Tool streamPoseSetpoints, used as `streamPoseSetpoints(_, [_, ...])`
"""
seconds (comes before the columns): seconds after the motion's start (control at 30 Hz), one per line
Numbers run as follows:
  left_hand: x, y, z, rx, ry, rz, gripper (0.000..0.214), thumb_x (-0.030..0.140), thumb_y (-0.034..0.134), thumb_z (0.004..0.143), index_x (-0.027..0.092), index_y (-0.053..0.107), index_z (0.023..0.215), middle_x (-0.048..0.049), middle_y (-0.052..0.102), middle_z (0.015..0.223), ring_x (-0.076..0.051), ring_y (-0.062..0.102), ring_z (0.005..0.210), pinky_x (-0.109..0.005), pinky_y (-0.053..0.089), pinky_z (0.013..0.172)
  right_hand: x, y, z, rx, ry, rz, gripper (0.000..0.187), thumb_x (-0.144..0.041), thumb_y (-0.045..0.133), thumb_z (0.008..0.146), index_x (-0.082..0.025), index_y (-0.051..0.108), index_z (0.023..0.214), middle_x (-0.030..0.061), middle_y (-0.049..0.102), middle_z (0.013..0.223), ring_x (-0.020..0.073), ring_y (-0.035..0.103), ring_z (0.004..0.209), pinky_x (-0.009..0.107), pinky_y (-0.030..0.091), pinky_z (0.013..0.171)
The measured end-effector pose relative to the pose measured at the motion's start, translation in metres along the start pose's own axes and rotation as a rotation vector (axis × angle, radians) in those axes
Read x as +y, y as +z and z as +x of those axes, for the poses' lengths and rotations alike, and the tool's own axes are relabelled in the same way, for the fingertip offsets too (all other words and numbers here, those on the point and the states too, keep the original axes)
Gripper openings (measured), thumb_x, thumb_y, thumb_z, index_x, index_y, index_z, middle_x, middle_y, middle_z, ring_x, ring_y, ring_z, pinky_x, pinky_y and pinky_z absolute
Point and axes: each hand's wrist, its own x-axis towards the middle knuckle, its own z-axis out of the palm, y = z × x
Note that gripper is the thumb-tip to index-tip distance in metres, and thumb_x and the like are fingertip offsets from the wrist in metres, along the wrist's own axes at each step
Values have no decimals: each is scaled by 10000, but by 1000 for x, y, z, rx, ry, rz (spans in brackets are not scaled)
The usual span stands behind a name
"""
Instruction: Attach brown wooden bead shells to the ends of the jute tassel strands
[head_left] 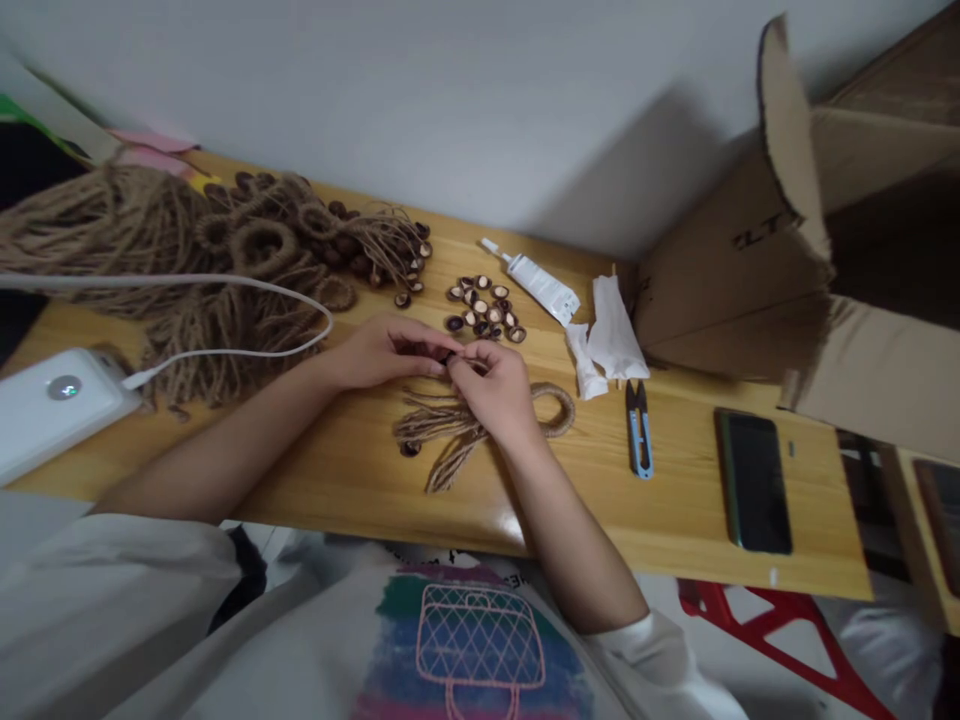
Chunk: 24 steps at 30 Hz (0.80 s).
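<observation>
My left hand [382,352] and my right hand [495,385] meet at the fingertips above the wooden table. Both are closed in a pinch. Between them shows a small dark nutshell half [448,358], mostly covered by the fingers. Strands of jute twine run under my right thumb and index finger. They belong to a jute cord piece [442,420], whose wrapped loop [559,412] sticks out right of my right wrist while its frayed tassel ends spread to the left. Beside the tassel lies another dark nutshell half [410,448].
Several nutshell halves [487,308] lie behind my hands, near a white glue tube [544,288] and white paper wrappers [611,330]. Blue thread snips [640,430], a phone [754,480] and a cardboard box [720,260] are rightward. Leftward are a jute pile [97,225] and a cabled power bank [60,410].
</observation>
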Motion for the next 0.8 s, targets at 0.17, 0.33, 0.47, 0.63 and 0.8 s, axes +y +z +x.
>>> streamPoseSetpoints(0.17, [1, 0, 0, -5, 14, -13, 306, 252, 720, 739, 144, 722, 1024, -52, 752, 972, -145, 671, 848, -231, 501, 793, 0, 0, -1, 4, 1, -3, 197, -340, 526, 687, -165, 557, 601, -23, 558, 577, 93, 470, 584, 203, 344, 579])
streamPoseSetpoints(0.33, [2, 0, 0, 3, 3, -20, 287, 238, 725, 723, 151, 735, 997, -44, 753, 955, -145, 671, 851, -218, 491, 794, -1, 0, -1, 4, 2, 3, 203, -343, 521, 685, -166, 547, 588, -24, 547, 567, 91, 458, 577, 204, 344, 579])
streamPoseSetpoints(0.47, [-1, 1, 0, 2, -1, -34, 289, 255, 727, 718, 167, 735, 992, -40, 748, 924, -137, 656, 815, -215, 488, 755, -2, 0, -1, 1, 15, 14, 197, -343, 526, 681, -164, 566, 611, -20, 569, 586, 93, 474, 585, 204, 350, 580])
streamPoseSetpoints(0.63, [-3, 2, 0, 14, -25, -101, 356, 288, 746, 696, 163, 708, 1027, 0, 673, 722, -95, 566, 634, -189, 448, 598, -3, 0, -1, 7, 54, 7, 188, -335, 537, 669, -161, 609, 666, -10, 602, 622, 105, 517, 613, 211, 378, 599])
streamPoseSetpoints(0.8, [-1, 4, 1, 9, -42, -146, 368, 290, 766, 671, 138, 695, 998, 20, 602, 675, -87, 527, 618, -187, 422, 573, -1, 0, 1, 5, 67, 32, 201, -346, 541, 659, -163, 622, 682, -10, 611, 628, 107, 527, 612, 215, 393, 598])
